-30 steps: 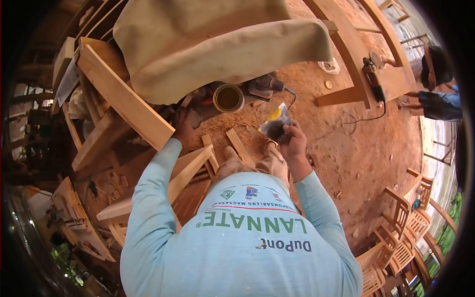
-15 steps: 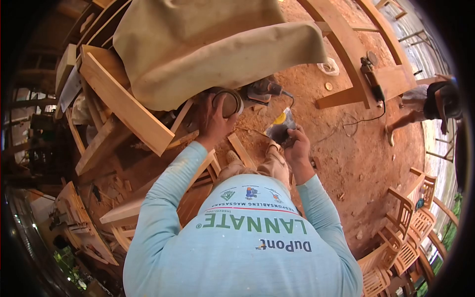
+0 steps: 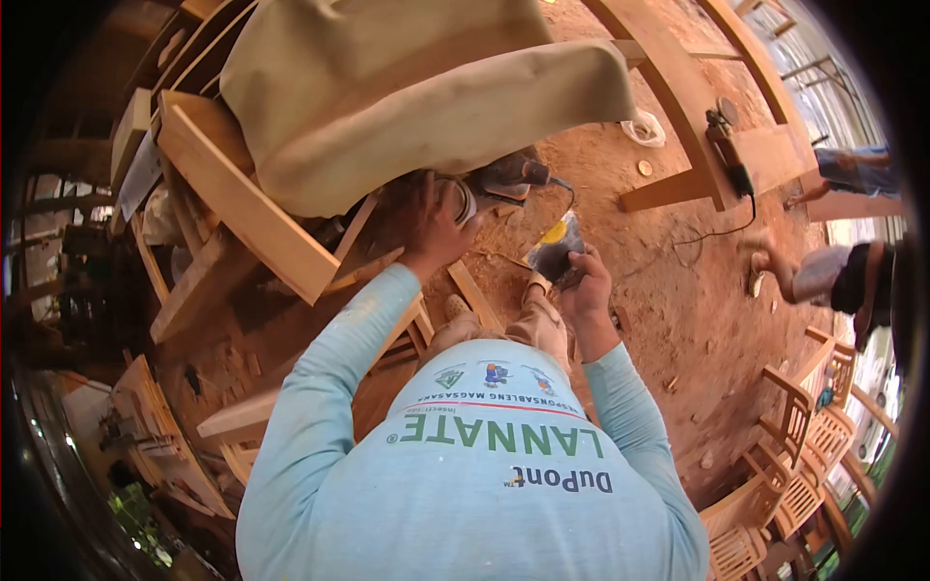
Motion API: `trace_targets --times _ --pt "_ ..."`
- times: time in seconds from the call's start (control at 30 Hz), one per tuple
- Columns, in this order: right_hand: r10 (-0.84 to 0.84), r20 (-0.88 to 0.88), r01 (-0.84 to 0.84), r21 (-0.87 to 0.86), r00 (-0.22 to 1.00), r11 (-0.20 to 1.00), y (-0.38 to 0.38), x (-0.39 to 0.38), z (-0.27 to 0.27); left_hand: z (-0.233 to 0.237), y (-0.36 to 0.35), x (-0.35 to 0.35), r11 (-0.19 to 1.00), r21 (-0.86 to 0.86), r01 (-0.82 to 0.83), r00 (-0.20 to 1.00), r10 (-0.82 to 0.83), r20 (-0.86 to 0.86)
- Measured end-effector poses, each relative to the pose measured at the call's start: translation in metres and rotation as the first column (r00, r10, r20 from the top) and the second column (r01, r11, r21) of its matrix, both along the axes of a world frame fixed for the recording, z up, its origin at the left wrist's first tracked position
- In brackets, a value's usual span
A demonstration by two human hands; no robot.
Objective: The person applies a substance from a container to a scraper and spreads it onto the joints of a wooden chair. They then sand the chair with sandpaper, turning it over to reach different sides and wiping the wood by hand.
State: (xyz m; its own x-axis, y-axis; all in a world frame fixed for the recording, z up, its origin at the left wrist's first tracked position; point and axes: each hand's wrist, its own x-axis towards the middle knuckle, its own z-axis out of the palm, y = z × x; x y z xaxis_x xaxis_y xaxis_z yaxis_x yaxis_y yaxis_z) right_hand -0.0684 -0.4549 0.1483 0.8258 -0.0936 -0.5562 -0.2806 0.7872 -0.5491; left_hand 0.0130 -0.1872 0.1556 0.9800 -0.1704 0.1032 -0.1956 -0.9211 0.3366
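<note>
Left hand (image 3: 431,228) reaches forward and sits over a round tin (image 3: 465,200). Fingers curl down over the rim, so the grip looks closed on the tin, though the hand hides most of it and only a sliver of the rim shows on the right. The tin stands on the dirt floor (image 3: 668,290) under the edge of a big beige cloth (image 3: 407,87), just beside a power sander (image 3: 511,174). The sander's black cord (image 3: 570,191) loops off to the right.

Right hand (image 3: 584,286) is lower and to the right, well apart from the tin. Its grip is closed around a small clear plastic bag (image 3: 554,250) with dark contents and a yellow patch at the top. The bag is held off the floor, tilted and pointing towards the sander.

A thick wooden plank (image 3: 242,208) lies at a slant to the left of the left hand, with the cloth draped over its upper end. A short wood offcut (image 3: 475,292) lies on the floor between the two arms, near the person's knee.

Upper right, an angle grinder (image 3: 728,150) rests on a large wooden frame (image 3: 678,97). A second person (image 3: 833,276) is at the far right edge, bent over and only partly in view. Slatted wooden chairs (image 3: 790,455) are stacked at lower right. More timber pieces are piled along the left side.
</note>
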Motion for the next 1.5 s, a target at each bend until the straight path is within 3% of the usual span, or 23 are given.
trace_targets --times 0.1,0.2,0.3,0.43,0.63,0.83,0.97,1.0,1.1,1.23,1.3,1.37,1.43,1.5 --pt "0.021 -0.012 -0.021 0.027 1.0 0.999 -0.002 0.002 0.0 -0.041 -0.014 0.012 0.989 -0.127 -0.076 0.995 0.083 0.054" --pt "0.057 -0.013 -0.057 -0.01 0.998 0.998 -0.006 0.003 -0.001 -0.044 -0.03 0.013 0.988 0.003 -0.151 0.974 0.148 0.173" --pt "0.095 -0.023 -0.095 -0.038 0.995 0.995 -0.012 -0.001 -0.005 -0.054 -0.029 0.016 0.984 -0.059 -0.17 0.977 0.176 0.121" --pt "0.032 -0.106 -0.041 -0.08 0.994 0.996 -0.021 0.001 -0.031 -0.065 -0.024 0.019 0.987 0.014 -0.161 0.981 0.158 0.112" --pt "0.223 0.023 -0.222 -0.047 0.975 0.974 -0.026 0.02 -0.036 -0.065 -0.022 0.015 0.986 0.015 -0.166 0.972 0.161 0.17" --pt "0.37 0.138 -0.368 -0.045 0.919 0.929 -0.03 0.008 -0.007 -0.059 -0.009 -0.009 0.951 -0.275 -0.142 0.934 0.221 0.282" --pt "0.319 -0.005 -0.318 -0.087 0.948 0.944 -0.029 0.002 0.006 -0.03 -0.011 -0.043 0.899 -0.413 -0.143 0.877 0.309 0.369" --pt "0.444 0.091 -0.439 -0.063 0.892 0.896 -0.035 0.005 0.001 -0.017 -0.01 -0.055 0.886 -0.442 -0.139 0.867 0.325 0.379" --pt "0.508 0.069 -0.499 -0.115 0.859 0.859 -0.045 0.023 -0.01 -0.024 -0.021 -0.083 0.845 -0.531 -0.064 0.861 0.315 0.398" --pt "0.66 0.135 -0.656 -0.078 0.739 0.751 -0.064 0.065 -0.03 -0.016 -0.034 -0.155 0.715 -0.679 -0.166 0.884 0.414 0.219" --pt "0.718 0.16 -0.707 -0.129 0.678 0.696 -0.069 0.075 -0.03 -0.026 -0.047 -0.2 0.593 -0.693 -0.411 0.838 0.545 -0.03" --pt "0.757 0.178 -0.723 -0.224 0.629 0.653 -0.052 0.073 -0.011 -0.044 -0.057 -0.248 0.548 -0.544 -0.635 0.741 0.632 -0.228" --pt "0.795 0.147 -0.774 -0.182 0.589 0.607 -0.057 0.078 -0.021 -0.046 -0.07 -0.293 0.369 -0.511 -0.776 0.592 0.705 -0.391" --pt "0.828 0.127 -0.811 -0.168 0.546 0.56 -0.059 0.079 -0.034 -0.025 -0.076 -0.332 0.258 -0.299 -0.919 0.393 0.676 -0.624"
